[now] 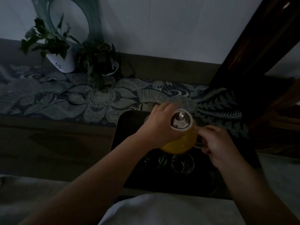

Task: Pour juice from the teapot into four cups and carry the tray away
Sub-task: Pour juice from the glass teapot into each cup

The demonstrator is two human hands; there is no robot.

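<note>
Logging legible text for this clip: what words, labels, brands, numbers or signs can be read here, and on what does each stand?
No readable words or numbers.
White plant pot: a small dark blue mark, too blurred to read.
Patterned table runner: a round ornamental emblem, a symbol rather than legible text.
Teapot, its lid, tray, cups: no label visible.

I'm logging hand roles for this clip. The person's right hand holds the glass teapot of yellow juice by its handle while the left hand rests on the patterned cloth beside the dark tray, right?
Not quite. In the head view the left hand is not on the patterned cloth; it rests against the glass teapot of yellow juice, by its lid, above the dark tray. The right hand does hold the handle.
</note>
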